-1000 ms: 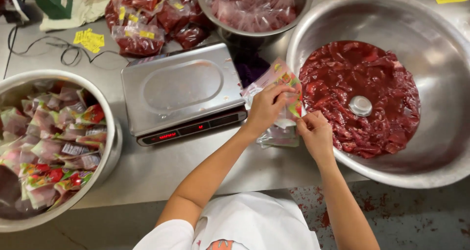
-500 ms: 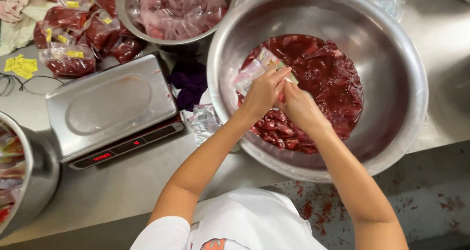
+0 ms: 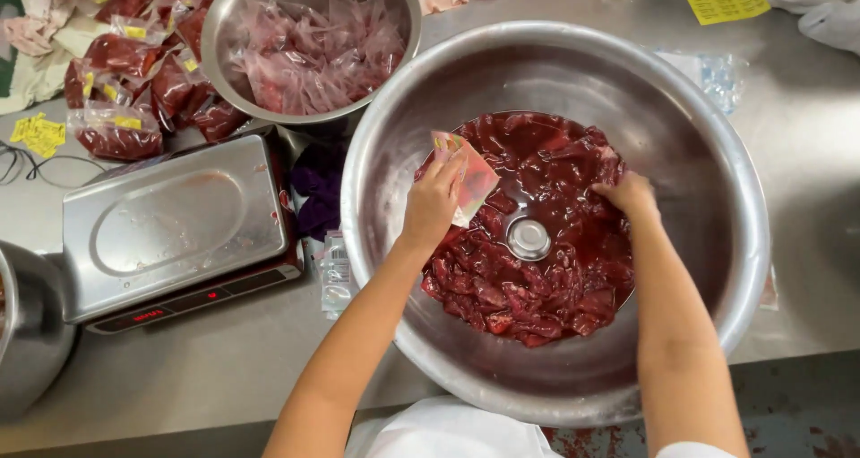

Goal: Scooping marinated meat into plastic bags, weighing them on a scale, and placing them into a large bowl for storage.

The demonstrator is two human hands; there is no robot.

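Both hands have separated since half a second ago, when they worked close together over the meat. Now the left hand (image 3: pixel 432 203) pinches a small clear plastic pouch (image 3: pixel 468 177), fingers clenched on its edge, held above the left side of the big steel bowl (image 3: pixel 717 153). At the bowl's right side, the right hand (image 3: pixel 629 195) presses into the wet red meat pieces (image 3: pixel 528 288), fingers curled down among them; whether it grips any, I cannot tell. Judging by its look, the meat is soft, slick and floppy, best scooped from beneath. Left of the bowl sits a digital scale (image 3: pixel 175 225) on the counter (image 3: pixel 224 368).
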